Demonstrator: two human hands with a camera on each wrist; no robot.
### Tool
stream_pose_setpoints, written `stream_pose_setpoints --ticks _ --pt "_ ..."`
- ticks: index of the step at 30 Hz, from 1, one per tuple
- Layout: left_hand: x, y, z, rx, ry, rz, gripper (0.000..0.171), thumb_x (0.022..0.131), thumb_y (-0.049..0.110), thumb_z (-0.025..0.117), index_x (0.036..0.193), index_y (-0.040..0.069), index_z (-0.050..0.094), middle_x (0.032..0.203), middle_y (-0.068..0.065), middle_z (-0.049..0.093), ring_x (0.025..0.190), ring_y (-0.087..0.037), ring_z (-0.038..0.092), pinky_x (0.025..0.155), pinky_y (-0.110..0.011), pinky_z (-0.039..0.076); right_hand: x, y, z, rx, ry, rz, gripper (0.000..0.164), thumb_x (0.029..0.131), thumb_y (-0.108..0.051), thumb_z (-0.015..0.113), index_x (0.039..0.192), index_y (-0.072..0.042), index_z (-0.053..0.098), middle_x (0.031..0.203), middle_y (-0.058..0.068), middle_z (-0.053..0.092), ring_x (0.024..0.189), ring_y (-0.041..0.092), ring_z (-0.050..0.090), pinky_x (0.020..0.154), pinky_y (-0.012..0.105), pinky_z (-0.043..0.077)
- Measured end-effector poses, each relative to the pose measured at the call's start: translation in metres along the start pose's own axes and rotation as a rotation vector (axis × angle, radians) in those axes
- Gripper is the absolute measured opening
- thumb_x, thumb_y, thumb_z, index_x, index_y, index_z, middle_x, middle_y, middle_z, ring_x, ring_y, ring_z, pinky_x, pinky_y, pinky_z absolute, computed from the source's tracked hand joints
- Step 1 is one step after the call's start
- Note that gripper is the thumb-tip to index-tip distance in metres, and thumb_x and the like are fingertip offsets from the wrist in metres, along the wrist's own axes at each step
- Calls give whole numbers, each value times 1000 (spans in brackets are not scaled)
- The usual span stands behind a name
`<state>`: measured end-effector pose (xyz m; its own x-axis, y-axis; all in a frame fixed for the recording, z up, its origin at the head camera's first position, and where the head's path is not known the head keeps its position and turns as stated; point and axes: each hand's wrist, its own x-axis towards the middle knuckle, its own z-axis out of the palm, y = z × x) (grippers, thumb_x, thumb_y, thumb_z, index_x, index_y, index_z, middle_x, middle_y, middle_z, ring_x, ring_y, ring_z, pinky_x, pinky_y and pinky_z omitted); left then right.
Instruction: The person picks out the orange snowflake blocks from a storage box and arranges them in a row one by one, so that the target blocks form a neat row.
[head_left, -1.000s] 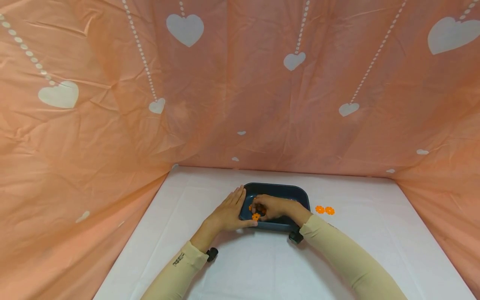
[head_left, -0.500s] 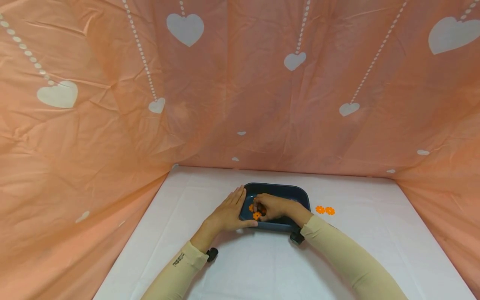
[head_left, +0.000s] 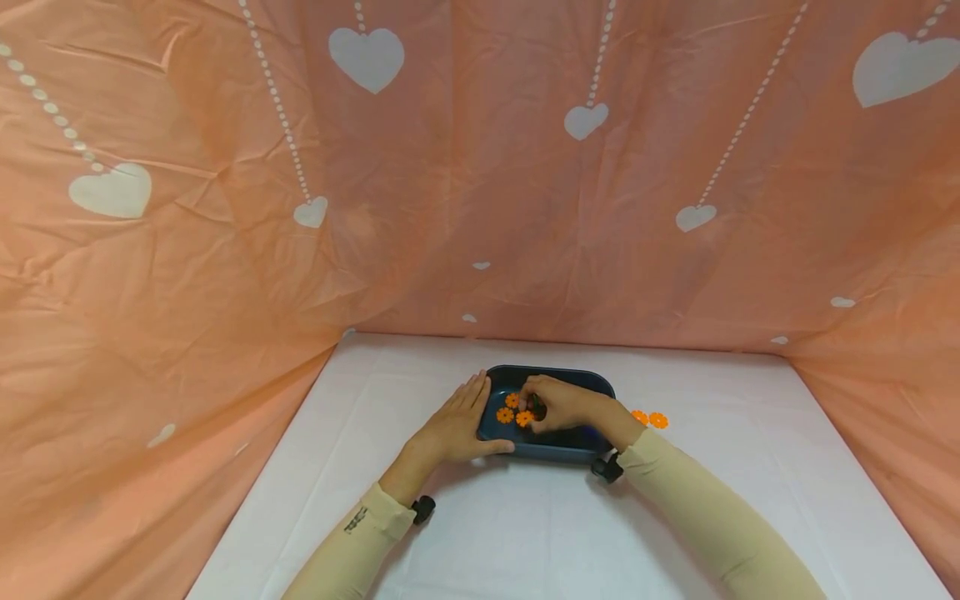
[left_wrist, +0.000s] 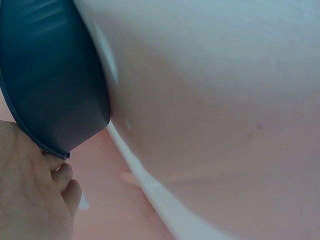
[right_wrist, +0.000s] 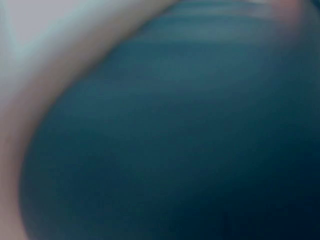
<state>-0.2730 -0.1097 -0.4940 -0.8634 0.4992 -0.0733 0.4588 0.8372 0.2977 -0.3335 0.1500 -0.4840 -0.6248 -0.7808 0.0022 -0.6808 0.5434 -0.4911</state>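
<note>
In the head view, a dark blue rectangular tray (head_left: 547, 452) stands on the white table. My left hand (head_left: 453, 425) rests along its left end, fingers straight, thumb on the front rim. The left wrist view shows that hand (left_wrist: 32, 190) against the rim of the tray (left_wrist: 55, 85). Inside the tray, my right hand (head_left: 558, 404) has curled fingers and pinches an orange flower-shaped piece (head_left: 524, 419). Two similar pieces, an upper one (head_left: 512, 400) and a lower one (head_left: 505, 415), lie left of it. The right wrist view is blurred, mostly tray wall (right_wrist: 150, 130).
Two more orange flower-shaped pieces lie on the table right of the tray, one partly behind the right wrist (head_left: 639, 417), the other in full view (head_left: 658, 420). A pink curtain with white hearts (head_left: 480, 208) hangs behind and at both sides of the white table (head_left: 480, 533).
My right hand has shifted right and slightly away inside the tray, and one orange flower-shaped piece has moved with it from near the front wall. My left hand has stayed put.
</note>
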Motion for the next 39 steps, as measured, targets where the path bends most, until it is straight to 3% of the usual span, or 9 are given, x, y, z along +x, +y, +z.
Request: stream_pose_setpoints --ticks 11,20,27,33,39 --pt "1 0 1 9 -2 -11 127 91 83 61 172 4 2 181 -11 -3 167 -25 1 135 -42 8 -36 5 -18 -26 80 53 24 90 -16 80 111 -13 68 108 1 62 91 20 58 78 31 53" --pt "1 0 1 -7 1 -7 128 91 83 61 172 4 2 181 -11 -3 167 -26 1 135 -43 8 -65 9 -30 6 138 59 27 88 -11 81 111 -11 66 104 2 59 91 18 54 80 32 53" --pt "0 0 2 -19 5 -6 127 91 81 63 172 4 3 181 -12 -2 167 -28 2 135 -44 8 -87 15 -40 -17 224 26 23 89 -10 81 107 -12 67 99 5 60 89 22 54 79 35 52" --pt "0 0 2 -16 10 8 126 92 81 62 172 3 3 181 -12 -2 167 -28 2 135 -44 8 -109 25 -46 -12 303 33 24 86 -6 83 105 -11 68 97 -1 61 89 25 56 79 42 52" --pt "0 0 1 -19 3 4 127 92 82 62 172 4 3 181 -12 -3 167 -28 1 135 -44 8 -133 41 -48 -5 386 10 30 80 -1 86 103 -10 69 96 -2 62 87 25 56 77 37 50"
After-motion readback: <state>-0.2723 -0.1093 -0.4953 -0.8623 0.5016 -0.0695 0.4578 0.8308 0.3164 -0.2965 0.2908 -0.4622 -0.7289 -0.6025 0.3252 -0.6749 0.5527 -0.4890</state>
